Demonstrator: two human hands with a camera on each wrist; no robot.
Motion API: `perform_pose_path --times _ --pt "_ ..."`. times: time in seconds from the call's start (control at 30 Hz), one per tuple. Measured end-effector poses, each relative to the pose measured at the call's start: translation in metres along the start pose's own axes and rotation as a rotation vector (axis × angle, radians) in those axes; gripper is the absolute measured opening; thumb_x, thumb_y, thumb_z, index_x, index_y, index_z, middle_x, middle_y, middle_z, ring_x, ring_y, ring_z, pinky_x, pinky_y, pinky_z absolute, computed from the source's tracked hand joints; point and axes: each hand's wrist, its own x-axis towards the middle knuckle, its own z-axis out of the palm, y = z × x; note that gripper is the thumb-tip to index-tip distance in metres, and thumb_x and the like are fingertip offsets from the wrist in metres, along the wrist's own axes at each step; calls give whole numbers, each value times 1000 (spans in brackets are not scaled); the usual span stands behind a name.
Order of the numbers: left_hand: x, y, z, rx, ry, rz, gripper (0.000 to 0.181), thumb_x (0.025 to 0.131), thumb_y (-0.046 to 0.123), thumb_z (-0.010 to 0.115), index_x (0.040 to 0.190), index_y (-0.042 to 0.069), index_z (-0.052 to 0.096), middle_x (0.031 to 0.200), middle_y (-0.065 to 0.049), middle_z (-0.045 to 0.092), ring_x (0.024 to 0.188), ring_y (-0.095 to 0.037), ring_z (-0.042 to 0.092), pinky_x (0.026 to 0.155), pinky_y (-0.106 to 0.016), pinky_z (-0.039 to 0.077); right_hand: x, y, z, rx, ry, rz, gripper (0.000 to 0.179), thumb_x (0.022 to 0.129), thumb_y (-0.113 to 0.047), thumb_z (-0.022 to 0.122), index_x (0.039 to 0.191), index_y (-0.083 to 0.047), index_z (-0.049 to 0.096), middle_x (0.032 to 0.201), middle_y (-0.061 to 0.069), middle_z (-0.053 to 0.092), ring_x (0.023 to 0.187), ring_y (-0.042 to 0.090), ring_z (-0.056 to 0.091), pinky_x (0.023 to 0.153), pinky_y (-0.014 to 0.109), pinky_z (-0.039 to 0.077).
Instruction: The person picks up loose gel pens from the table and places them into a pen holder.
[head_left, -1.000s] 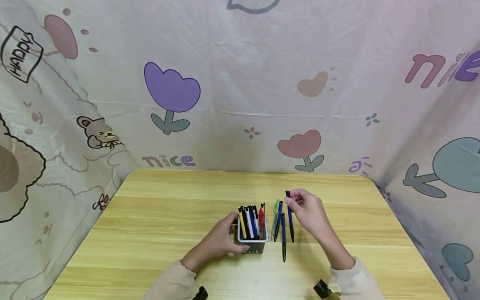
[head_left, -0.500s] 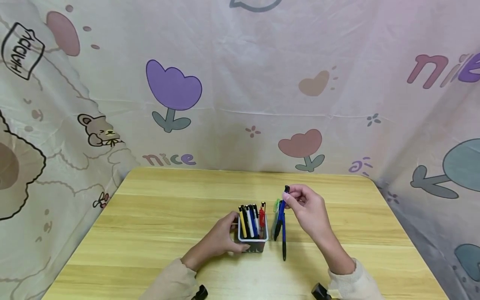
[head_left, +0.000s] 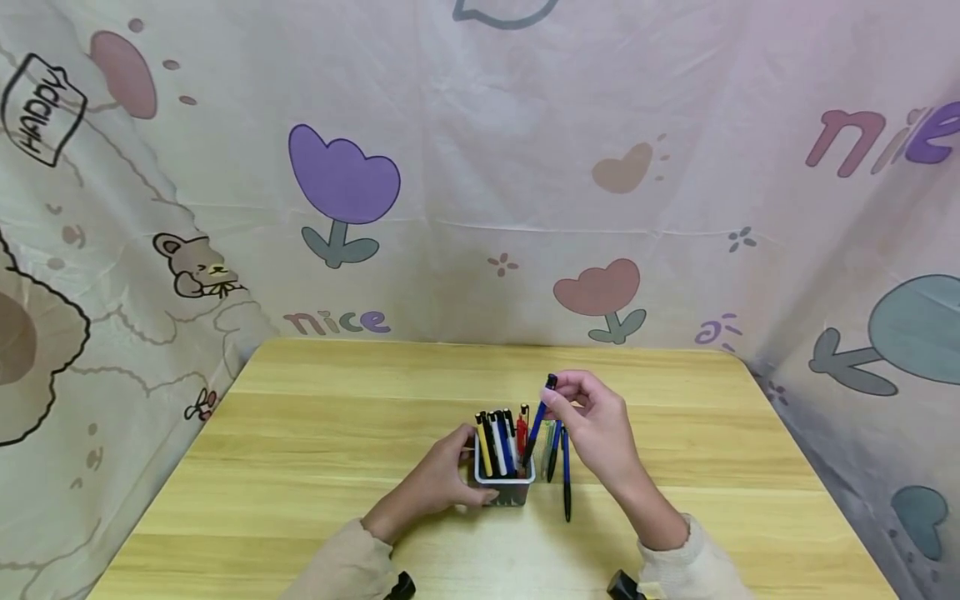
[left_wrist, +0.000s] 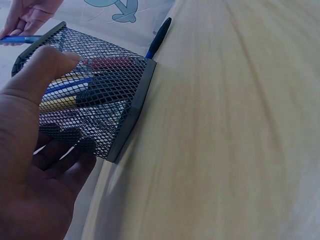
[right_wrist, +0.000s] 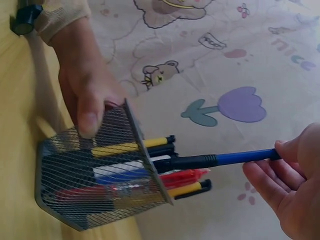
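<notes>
A mesh pen holder [head_left: 510, 493] stands upright on the table with several pens in it, among them a yellow pen [head_left: 484, 450] and a red pen [head_left: 522, 433]. Thumb and fingers of my left hand [head_left: 442, 473] grip its left side; the left wrist view shows the thumb on the mesh [left_wrist: 105, 90]. Between thumb and fingertips, my right hand [head_left: 596, 425] pinches the top end of a blue pen [right_wrist: 235, 158]. Its black lower end is at the holder's opening. How far the tip reaches inside is hard to tell.
Right of the holder, another blue pen [head_left: 567, 475], a second one [head_left: 555, 454] and a pale green pen [head_left: 546, 457] lie on the wooden table [head_left: 337, 417]. A printed cloth [head_left: 465, 167] hangs behind the table's far edge.
My right hand has lifted the blue pen from beside the other loose pens and brought it left to the holder's opening. The left hand and holder have stayed in place.
</notes>
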Motion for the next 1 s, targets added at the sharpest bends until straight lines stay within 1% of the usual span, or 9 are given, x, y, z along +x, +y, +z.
perform_pose_path --times 0.1,0.13,0.27,0.43,0.53,0.73,1.0 --pt "0 -1 0 -19 1 12 82 73 24 93 139 7 48 136 -12 63 132 -39 62 111 -43 56 -1 4 7 -16 -21 -9 19 95 -13 75 109 -2 68 94 17 72 78 16 77 77 26 67" --pt "0 -1 0 -22 1 17 82 73 24 93 139 7 48 136 -12 63 132 -38 62 111 -43 55 -1 5 9 -26 -27 -11 19 94 -13 76 109 -2 68 93 16 73 79 17 77 77 25 67" --pt "0 -1 -1 -35 3 32 81 72 22 93 138 8 48 135 -9 63 131 -34 64 112 -42 55 -3 10 17 -85 -43 -29 17 92 -11 78 105 -3 72 91 11 76 78 15 76 74 22 66" --pt "0 -2 -1 -40 8 53 79 72 19 93 136 9 49 133 -7 64 127 -28 66 110 -36 56 -5 14 25 -188 -44 -103 14 89 -7 80 100 -3 74 87 6 76 75 7 72 71 19 65" --pt "1 -2 -2 -38 13 57 78 71 19 94 135 9 50 132 -7 64 125 -27 67 110 -34 57 -7 16 28 -245 -47 -135 12 88 -7 81 98 -3 76 85 4 76 72 5 71 68 19 64" --pt "1 -2 -2 -36 14 61 77 71 19 94 134 8 50 132 -8 65 126 -29 66 111 -36 56 -8 20 30 -362 -55 -178 12 86 -9 83 95 -4 77 83 3 78 66 2 69 61 16 61" --pt "1 -2 -2 -38 8 60 77 72 20 93 135 10 50 133 -7 65 127 -27 66 112 -37 56 -9 29 30 -501 -43 -296 10 82 -10 86 83 -7 77 75 2 76 61 -1 64 55 11 56"
